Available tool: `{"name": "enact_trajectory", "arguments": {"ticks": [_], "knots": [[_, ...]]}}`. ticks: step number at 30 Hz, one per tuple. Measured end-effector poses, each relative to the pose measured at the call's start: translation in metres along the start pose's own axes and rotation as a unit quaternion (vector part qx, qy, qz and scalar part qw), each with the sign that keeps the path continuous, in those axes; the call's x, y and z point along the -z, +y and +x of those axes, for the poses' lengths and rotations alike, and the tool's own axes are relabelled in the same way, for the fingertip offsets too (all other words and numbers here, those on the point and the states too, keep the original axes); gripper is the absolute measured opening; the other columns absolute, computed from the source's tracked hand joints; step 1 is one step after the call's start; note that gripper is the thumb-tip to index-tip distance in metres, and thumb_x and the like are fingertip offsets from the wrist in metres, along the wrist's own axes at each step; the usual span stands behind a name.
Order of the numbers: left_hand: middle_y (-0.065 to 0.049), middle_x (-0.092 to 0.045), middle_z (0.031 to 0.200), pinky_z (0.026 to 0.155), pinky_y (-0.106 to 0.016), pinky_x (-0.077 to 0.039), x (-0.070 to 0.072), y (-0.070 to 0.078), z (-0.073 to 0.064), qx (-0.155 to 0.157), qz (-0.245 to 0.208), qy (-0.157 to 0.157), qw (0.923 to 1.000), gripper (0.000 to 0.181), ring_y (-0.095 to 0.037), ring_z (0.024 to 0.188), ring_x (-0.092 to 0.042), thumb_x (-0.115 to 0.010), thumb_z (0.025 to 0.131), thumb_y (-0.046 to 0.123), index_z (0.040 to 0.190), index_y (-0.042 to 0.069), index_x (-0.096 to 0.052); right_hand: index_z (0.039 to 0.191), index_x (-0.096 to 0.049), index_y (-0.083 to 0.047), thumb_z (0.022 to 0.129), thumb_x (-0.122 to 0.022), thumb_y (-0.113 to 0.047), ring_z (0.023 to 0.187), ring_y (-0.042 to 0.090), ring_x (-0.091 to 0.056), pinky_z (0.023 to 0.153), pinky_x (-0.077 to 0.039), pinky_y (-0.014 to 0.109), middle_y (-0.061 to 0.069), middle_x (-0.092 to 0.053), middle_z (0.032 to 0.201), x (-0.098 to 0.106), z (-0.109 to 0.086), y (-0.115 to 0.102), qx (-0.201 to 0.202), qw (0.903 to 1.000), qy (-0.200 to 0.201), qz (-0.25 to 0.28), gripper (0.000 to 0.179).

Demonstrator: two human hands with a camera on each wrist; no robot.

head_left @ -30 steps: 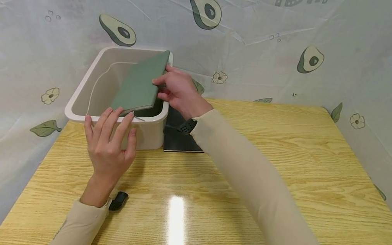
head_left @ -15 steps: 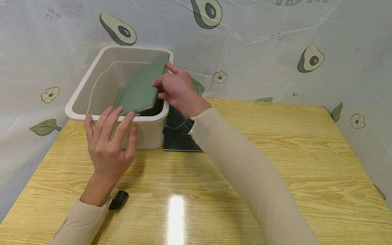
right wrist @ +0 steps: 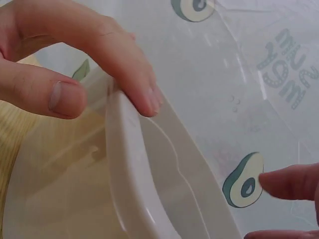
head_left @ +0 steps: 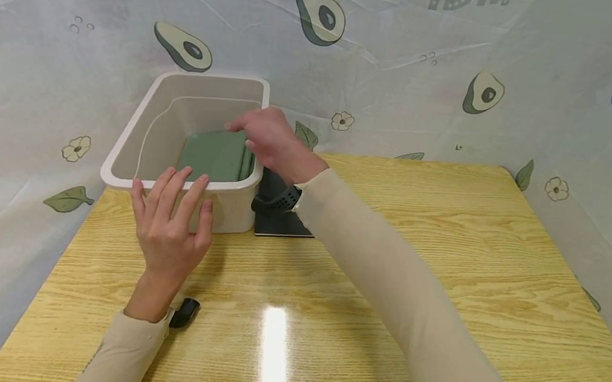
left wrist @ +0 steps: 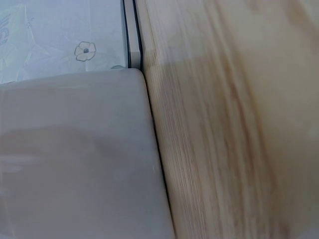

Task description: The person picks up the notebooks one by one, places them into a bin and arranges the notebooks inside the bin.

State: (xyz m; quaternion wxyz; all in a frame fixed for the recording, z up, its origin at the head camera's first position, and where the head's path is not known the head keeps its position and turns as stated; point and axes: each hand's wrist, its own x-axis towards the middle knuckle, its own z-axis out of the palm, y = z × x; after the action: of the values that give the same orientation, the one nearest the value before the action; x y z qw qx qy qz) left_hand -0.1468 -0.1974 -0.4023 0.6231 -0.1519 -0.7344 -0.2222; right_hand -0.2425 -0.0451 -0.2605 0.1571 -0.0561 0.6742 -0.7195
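A light grey plastic bin (head_left: 133,120) stands at the back left of the table. Down inside it lies a green hardcover notebook (head_left: 212,155), with another green edge along its right side. My left hand (head_left: 173,228) rests its outstretched fingers on the bin's front rim. Over the right rim is my right hand (head_left: 270,138), its index finger reaching inward above the notebook and holding nothing. In the right wrist view, thumb and fingers of the right hand (right wrist: 94,42) are spread apart around the bin's rim (right wrist: 127,164). Fingertips of the left hand (right wrist: 294,183) show at the right edge.
A black flat book (head_left: 280,220) lies on the table against the bin's right side, partly under my right wrist. The wood-grain table (head_left: 418,225) extends to the right. Behind everything hangs a sheet (head_left: 394,59) printed with avocados.
The green notebook has gone from leaning up at the right rim to lying lower in the bin. My right hand has let go of it. The left hand has not moved.
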Motion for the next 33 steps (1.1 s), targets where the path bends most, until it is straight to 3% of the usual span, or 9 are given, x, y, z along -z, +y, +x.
{"name": "enact_trajectory", "arguments": {"ticks": [3,7,9,11,13,15,23,28,33], "knots": [[-0.018,-0.077,0.125,0.123,-0.066,-0.029,-0.001,0.0,-0.001,0.0,0.0,0.0,1.0,0.031,-0.039,0.125,-0.067,-0.07,0.089,0.013,0.118,0.009,-0.08,0.121,-0.056,0.0,0.101,-0.062,-0.003,0.125,0.022,-0.049,0.124,-0.035,0.038,0.005,-0.043,0.155,0.004,0.001,0.002,-0.006,0.9978,-0.011,0.066,0.022],[-0.018,-0.077,0.124,0.124,-0.066,-0.029,-0.001,0.001,0.0,0.004,-0.002,0.001,1.0,0.03,-0.039,0.126,-0.067,-0.07,0.088,0.013,0.117,0.009,-0.08,0.124,-0.053,-0.001,0.103,-0.06,-0.005,0.098,0.013,-0.042,0.106,-0.037,0.033,0.001,-0.046,0.138,0.007,0.002,0.003,-0.002,0.9937,-0.023,0.109,0.022],[-0.019,-0.077,0.124,0.124,-0.066,-0.029,-0.002,0.001,0.0,0.005,-0.001,0.001,1.0,0.03,-0.039,0.126,-0.067,-0.07,0.088,0.012,0.116,0.009,-0.08,0.126,-0.054,0.001,0.104,-0.06,-0.006,0.102,0.013,-0.043,0.108,-0.038,0.032,0.001,-0.047,0.132,0.008,0.002,0.004,0.006,0.9927,-0.029,0.117,0.024],[-0.019,-0.077,0.124,0.124,-0.066,-0.029,-0.002,0.001,0.0,0.005,-0.001,0.0,1.0,0.03,-0.039,0.126,-0.067,-0.071,0.088,0.012,0.116,0.009,-0.08,0.137,-0.054,0.002,0.104,-0.06,-0.008,0.134,0.014,-0.05,0.121,-0.037,0.032,0.002,-0.051,0.143,0.009,0.001,0.006,0.007,0.9929,-0.034,0.114,0.034],[-0.019,-0.077,0.124,0.124,-0.066,-0.029,-0.002,0.002,0.0,0.005,0.0,0.0,1.0,0.03,-0.039,0.125,-0.067,-0.071,0.088,0.012,0.116,0.008,-0.08,0.147,-0.05,0.005,0.105,-0.058,-0.009,0.14,0.02,-0.052,0.126,-0.034,0.034,0.007,-0.051,0.152,0.011,0.001,0.008,0.016,0.9927,-0.046,0.11,0.045],[-0.019,-0.077,0.123,0.124,-0.066,-0.029,-0.002,0.002,-0.001,0.005,0.001,0.0,1.0,0.03,-0.039,0.125,-0.067,-0.071,0.087,0.012,0.116,0.009,-0.08,0.158,-0.043,0.001,0.107,-0.058,-0.012,0.162,0.024,-0.034,0.131,-0.03,0.04,0.007,-0.039,0.17,0.013,-0.001,0.01,0.021,0.9936,-0.056,0.095,0.055],[-0.017,-0.077,0.125,0.125,-0.064,-0.029,-0.003,0.0,-0.003,-0.003,0.0,0.005,1.0,0.031,-0.038,0.126,-0.067,-0.07,0.089,0.013,0.118,0.01,-0.08,0.162,-0.043,-0.007,0.11,-0.055,-0.021,0.16,0.02,-0.039,0.128,-0.035,0.036,0.004,-0.04,0.172,0.024,-0.016,0.019,0.111,0.9887,-0.099,-0.019,0.055],[-0.017,-0.077,0.125,0.124,-0.063,-0.029,-0.003,0.0,-0.002,-0.005,-0.004,0.011,0.9999,0.03,-0.037,0.127,-0.067,-0.071,0.09,0.014,0.118,0.01,-0.08,0.163,-0.043,-0.013,0.108,-0.057,-0.027,0.161,0.016,-0.036,0.129,-0.033,0.034,0.002,-0.039,0.172,0.038,-0.024,0.021,0.18,0.963,-0.113,-0.166,0.058],[-0.018,-0.077,0.123,0.124,-0.064,-0.029,-0.003,0.002,-0.001,0.003,-0.003,0.006,1.0,0.03,-0.039,0.125,-0.067,-0.071,0.088,0.012,0.116,0.009,-0.08,0.165,-0.039,-0.019,0.106,-0.061,-0.036,0.165,0.016,-0.027,0.131,-0.029,0.042,0.0,-0.031,0.176,0.054,-0.03,0.025,0.212,0.9149,-0.097,-0.33,0.065]]}}
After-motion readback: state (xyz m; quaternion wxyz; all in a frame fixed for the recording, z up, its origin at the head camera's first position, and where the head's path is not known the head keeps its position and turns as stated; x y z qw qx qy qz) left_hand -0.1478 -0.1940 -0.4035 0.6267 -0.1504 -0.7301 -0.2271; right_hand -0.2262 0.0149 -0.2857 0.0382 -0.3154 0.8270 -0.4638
